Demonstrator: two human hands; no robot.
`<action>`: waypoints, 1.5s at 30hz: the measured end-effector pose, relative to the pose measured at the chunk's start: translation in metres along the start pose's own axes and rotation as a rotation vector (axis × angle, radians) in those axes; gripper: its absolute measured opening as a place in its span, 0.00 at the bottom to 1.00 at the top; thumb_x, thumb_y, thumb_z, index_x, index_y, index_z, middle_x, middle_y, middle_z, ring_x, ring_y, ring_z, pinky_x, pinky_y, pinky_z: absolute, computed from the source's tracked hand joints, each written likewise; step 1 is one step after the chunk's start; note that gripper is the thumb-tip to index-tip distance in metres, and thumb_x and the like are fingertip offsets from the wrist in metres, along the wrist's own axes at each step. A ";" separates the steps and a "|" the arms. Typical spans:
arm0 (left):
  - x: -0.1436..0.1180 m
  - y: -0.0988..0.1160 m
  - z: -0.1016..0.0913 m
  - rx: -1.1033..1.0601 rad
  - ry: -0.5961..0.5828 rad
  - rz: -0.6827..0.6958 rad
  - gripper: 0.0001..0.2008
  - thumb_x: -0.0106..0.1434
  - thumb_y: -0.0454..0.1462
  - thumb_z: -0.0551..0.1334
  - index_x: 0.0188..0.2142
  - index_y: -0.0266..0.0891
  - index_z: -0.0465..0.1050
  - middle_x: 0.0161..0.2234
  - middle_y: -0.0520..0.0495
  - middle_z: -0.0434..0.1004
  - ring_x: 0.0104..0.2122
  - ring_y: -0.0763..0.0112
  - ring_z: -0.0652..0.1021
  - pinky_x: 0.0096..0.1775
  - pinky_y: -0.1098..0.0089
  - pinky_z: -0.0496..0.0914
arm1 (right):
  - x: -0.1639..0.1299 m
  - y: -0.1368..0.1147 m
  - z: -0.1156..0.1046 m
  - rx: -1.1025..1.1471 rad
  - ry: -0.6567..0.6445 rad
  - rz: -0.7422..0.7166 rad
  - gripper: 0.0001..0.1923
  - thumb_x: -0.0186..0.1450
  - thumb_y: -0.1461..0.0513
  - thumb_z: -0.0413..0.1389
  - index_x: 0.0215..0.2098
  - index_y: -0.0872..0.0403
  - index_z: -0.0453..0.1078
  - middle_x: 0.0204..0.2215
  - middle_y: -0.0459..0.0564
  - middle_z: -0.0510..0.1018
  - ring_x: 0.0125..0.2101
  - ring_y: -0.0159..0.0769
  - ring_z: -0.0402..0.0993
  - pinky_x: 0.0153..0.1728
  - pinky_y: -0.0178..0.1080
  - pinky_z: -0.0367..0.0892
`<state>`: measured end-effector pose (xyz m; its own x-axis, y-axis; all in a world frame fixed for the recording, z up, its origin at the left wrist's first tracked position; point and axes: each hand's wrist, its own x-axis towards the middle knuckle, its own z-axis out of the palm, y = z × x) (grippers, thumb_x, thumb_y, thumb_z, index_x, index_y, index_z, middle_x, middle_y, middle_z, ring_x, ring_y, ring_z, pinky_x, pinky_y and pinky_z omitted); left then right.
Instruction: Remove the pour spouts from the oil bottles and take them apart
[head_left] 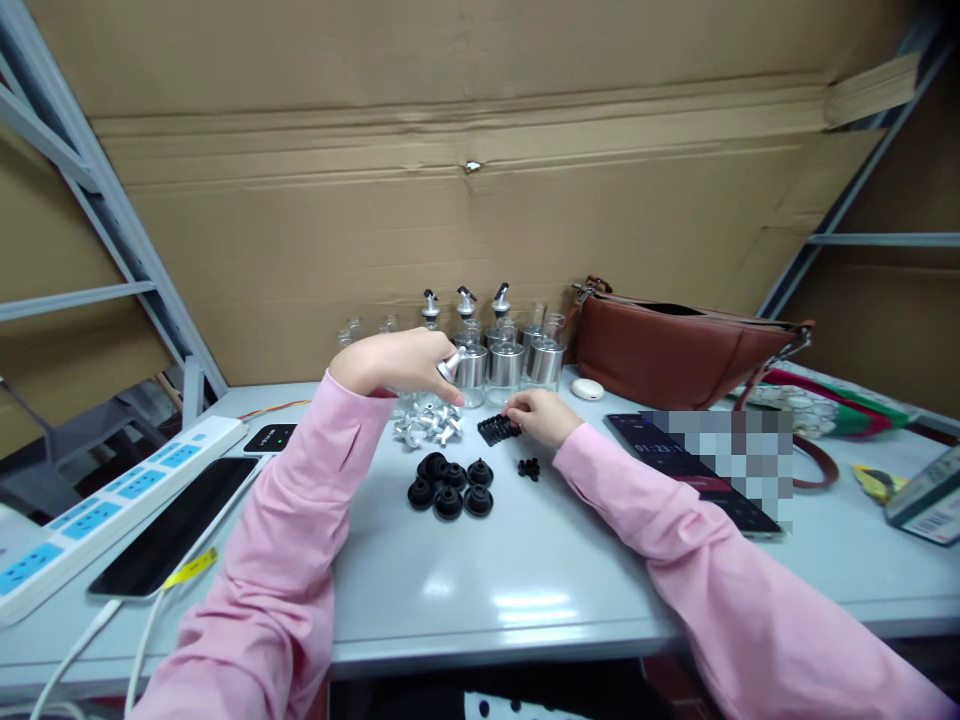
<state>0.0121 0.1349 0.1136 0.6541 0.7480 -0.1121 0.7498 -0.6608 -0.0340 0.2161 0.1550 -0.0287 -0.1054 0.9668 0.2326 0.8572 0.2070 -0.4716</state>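
Observation:
My left hand (412, 362) is closed round a silver metal pourer spout (451, 364), above a pile of similar metal spouts (426, 426). My right hand (543, 416) has its fingertips pinched together at the edge of a cluster of small black pieces (498, 430); what lies between them is hidden. Closer to me sit several black rubber stoppers (448, 500). A little heap of tiny black parts (529, 468) lies below my right hand. Behind both hands stand glass bottles with metal bands (506, 364), three of them topped with pourers (466, 298).
At the back right are a brown handbag (675, 350) and a white round case (587, 389). A phone showing a timer (675, 455) lies right of my right arm. On the left are a power strip (112, 500), a dark phone (176, 525) and cables. Cardboard (337, 230) closes off the back.

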 end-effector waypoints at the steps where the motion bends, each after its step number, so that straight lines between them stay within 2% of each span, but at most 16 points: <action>1: 0.001 0.000 0.000 0.004 -0.003 0.001 0.20 0.53 0.51 0.60 0.33 0.36 0.71 0.29 0.47 0.73 0.27 0.70 0.70 0.27 0.72 0.58 | 0.000 0.000 0.002 -0.011 -0.012 -0.008 0.10 0.56 0.70 0.51 0.27 0.56 0.75 0.19 0.44 0.76 0.22 0.30 0.71 0.27 0.31 0.63; 9: 0.002 0.002 0.002 -0.016 -0.036 0.011 0.25 0.53 0.56 0.57 0.35 0.36 0.68 0.33 0.45 0.73 0.29 0.69 0.70 0.29 0.72 0.59 | -0.001 0.005 0.006 -0.141 0.058 -0.010 0.10 0.58 0.68 0.52 0.30 0.56 0.75 0.30 0.53 0.78 0.33 0.40 0.73 0.33 0.37 0.62; 13: 0.002 0.006 0.004 -0.014 0.003 -0.005 0.29 0.54 0.60 0.52 0.39 0.35 0.64 0.36 0.43 0.72 0.30 0.68 0.70 0.29 0.71 0.59 | -0.002 0.002 0.001 -0.129 0.117 -0.019 0.09 0.61 0.65 0.51 0.33 0.57 0.74 0.31 0.52 0.78 0.32 0.38 0.72 0.34 0.37 0.62; 16: 0.004 0.008 0.006 -0.028 0.008 -0.026 0.27 0.57 0.56 0.51 0.42 0.35 0.61 0.37 0.42 0.72 0.29 0.69 0.70 0.28 0.71 0.60 | -0.005 -0.006 -0.003 0.008 0.312 -0.216 0.08 0.62 0.64 0.50 0.34 0.56 0.72 0.29 0.49 0.76 0.30 0.34 0.70 0.33 0.35 0.63; 18: 0.006 0.008 0.007 -0.033 -0.046 -0.055 0.22 0.60 0.51 0.50 0.43 0.35 0.61 0.36 0.42 0.72 0.25 0.71 0.70 0.27 0.72 0.59 | -0.009 -0.013 -0.004 0.121 0.467 -0.418 0.08 0.64 0.63 0.49 0.35 0.56 0.71 0.29 0.49 0.74 0.29 0.33 0.69 0.32 0.35 0.63; 20: 0.009 0.006 0.008 -0.049 -0.103 -0.042 0.18 0.62 0.46 0.49 0.43 0.35 0.61 0.34 0.44 0.73 0.23 0.73 0.70 0.27 0.72 0.60 | -0.013 -0.020 -0.003 0.183 0.543 -0.565 0.09 0.65 0.63 0.48 0.37 0.56 0.69 0.29 0.49 0.73 0.29 0.32 0.68 0.31 0.34 0.64; 24: 0.016 0.002 0.012 -0.116 -0.151 0.098 0.14 0.61 0.43 0.51 0.38 0.35 0.66 0.33 0.46 0.73 0.28 0.73 0.72 0.29 0.74 0.62 | -0.020 -0.031 0.001 0.206 0.551 -0.661 0.09 0.66 0.62 0.49 0.41 0.56 0.67 0.29 0.49 0.70 0.29 0.31 0.67 0.31 0.34 0.65; 29: 0.023 0.001 0.016 -0.146 -0.214 0.142 0.14 0.59 0.43 0.54 0.35 0.33 0.69 0.31 0.45 0.73 0.28 0.73 0.72 0.29 0.75 0.62 | -0.024 -0.034 0.001 0.210 0.598 -0.711 0.07 0.66 0.63 0.50 0.40 0.56 0.68 0.27 0.47 0.70 0.28 0.30 0.66 0.30 0.32 0.64; 33: 0.026 0.001 0.018 -0.089 -0.187 0.143 0.15 0.59 0.43 0.54 0.37 0.33 0.70 0.31 0.45 0.74 0.28 0.72 0.71 0.28 0.75 0.61 | -0.026 -0.034 0.001 0.199 0.596 -0.728 0.07 0.66 0.63 0.50 0.38 0.55 0.69 0.25 0.46 0.69 0.26 0.29 0.65 0.29 0.32 0.63; 37: 0.026 0.001 0.019 -0.162 -0.222 0.178 0.14 0.57 0.43 0.56 0.37 0.34 0.70 0.32 0.47 0.74 0.28 0.73 0.71 0.29 0.75 0.61 | -0.026 -0.035 0.001 0.195 0.598 -0.735 0.07 0.65 0.63 0.49 0.39 0.54 0.68 0.25 0.46 0.69 0.26 0.29 0.66 0.29 0.33 0.64; 40: 0.023 0.003 0.019 -0.166 -0.221 0.202 0.14 0.57 0.43 0.56 0.34 0.34 0.71 0.29 0.48 0.73 0.26 0.74 0.70 0.28 0.75 0.60 | -0.027 -0.037 0.000 0.188 0.605 -0.738 0.06 0.63 0.64 0.49 0.36 0.54 0.68 0.24 0.45 0.69 0.24 0.29 0.66 0.28 0.32 0.63; 45: 0.020 0.009 0.017 -0.133 -0.148 0.243 0.14 0.61 0.42 0.51 0.33 0.34 0.70 0.29 0.48 0.71 0.27 0.75 0.68 0.28 0.75 0.59 | -0.028 -0.039 0.000 0.155 0.627 -0.687 0.03 0.60 0.65 0.49 0.29 0.54 0.64 0.21 0.44 0.69 0.22 0.28 0.65 0.26 0.31 0.61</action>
<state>0.0302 0.1426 0.0946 0.8016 0.5453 -0.2450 0.5859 -0.7980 0.1410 0.1862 0.1195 -0.0169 -0.2332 0.3782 0.8959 0.6266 0.7629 -0.1590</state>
